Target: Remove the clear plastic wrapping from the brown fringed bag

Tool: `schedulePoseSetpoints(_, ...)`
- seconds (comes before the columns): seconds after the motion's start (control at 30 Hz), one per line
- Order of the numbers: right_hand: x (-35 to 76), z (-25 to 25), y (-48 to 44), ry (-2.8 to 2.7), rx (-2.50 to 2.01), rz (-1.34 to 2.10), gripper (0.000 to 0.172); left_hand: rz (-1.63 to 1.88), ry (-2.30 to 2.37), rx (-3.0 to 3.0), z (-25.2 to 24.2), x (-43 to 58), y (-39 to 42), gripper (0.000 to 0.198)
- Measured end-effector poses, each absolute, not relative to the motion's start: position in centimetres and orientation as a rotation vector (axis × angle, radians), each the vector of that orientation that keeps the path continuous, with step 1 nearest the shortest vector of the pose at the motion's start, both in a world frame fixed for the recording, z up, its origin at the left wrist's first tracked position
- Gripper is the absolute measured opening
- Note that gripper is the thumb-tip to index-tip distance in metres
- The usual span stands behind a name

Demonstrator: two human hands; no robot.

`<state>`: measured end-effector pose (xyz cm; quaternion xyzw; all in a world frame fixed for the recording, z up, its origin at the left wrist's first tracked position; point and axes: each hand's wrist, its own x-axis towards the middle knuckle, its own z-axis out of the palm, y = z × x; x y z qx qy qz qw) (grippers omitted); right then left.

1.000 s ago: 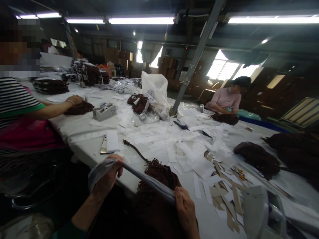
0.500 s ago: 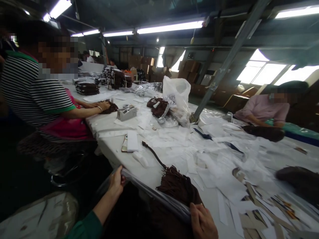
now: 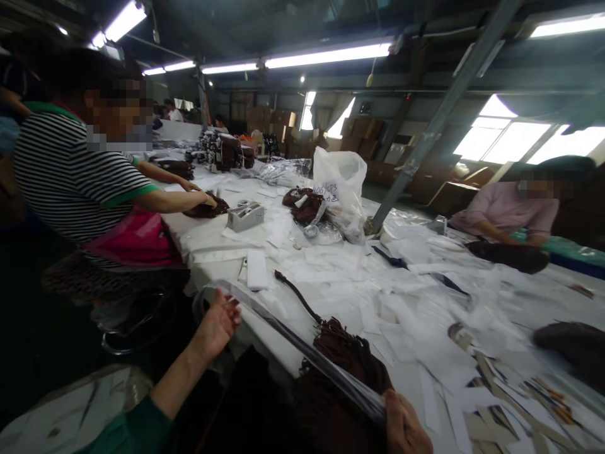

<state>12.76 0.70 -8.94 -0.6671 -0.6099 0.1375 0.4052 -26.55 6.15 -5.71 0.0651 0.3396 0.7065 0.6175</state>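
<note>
A long, bunched strip of clear plastic (image 3: 302,343), which looks like a plastic bag, stretches slantwise between my hands. My left hand (image 3: 218,325) has its fingers curled at the strip's upper left end, thumb against the plastic. At the lower right end, my right hand (image 3: 405,424) is closed around it. Under and behind the plastic lies a dark brown fringed bag (image 3: 352,353) at the table edge, its brown strap (image 3: 297,293) reaching away over the white table. The fringed bag's lower part is in deep shadow.
A tape dispenser (image 3: 246,217) and a white plastic bag (image 3: 338,183) stand farther back. Paper scraps (image 3: 491,403) litter the right side. A metal post (image 3: 416,157) rises from the table. One co-worker (image 3: 80,170) handles brown goods at left; another (image 3: 510,208) sits at right.
The plastic strip is stretched longer; my left hand has moved up and turned palm-side more into view, and my right hand has shifted right and down. The view has shifted slightly.
</note>
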Motion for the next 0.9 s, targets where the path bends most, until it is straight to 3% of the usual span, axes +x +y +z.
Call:
schedulePoseSetpoints(0.17,11.8,-8.3,0.1,-1.483,-1.668,0.378,0.051,0.980,0.549,0.149,-7.5,-16.1,2.2,0.033)
schedulePoseSetpoints(0.4,11.3,-8.3,-0.6,-1.430,-1.590,0.400,0.049,0.661,0.571,0.567,-5.4,-5.1,2.0,0.037)
schedulePoseSetpoints(0.7,12.5,-9.4,-1.4,-0.601,-1.430,0.552,0.057,0.837,0.797,0.558,-7.5,-0.4,3.1,0.040)
schedulePoseSetpoints(0.9,12.5,-9.2,-1.4,-0.631,-1.363,0.571,0.054,0.892,0.846,0.565,-7.9,-0.3,2.5,0.038)
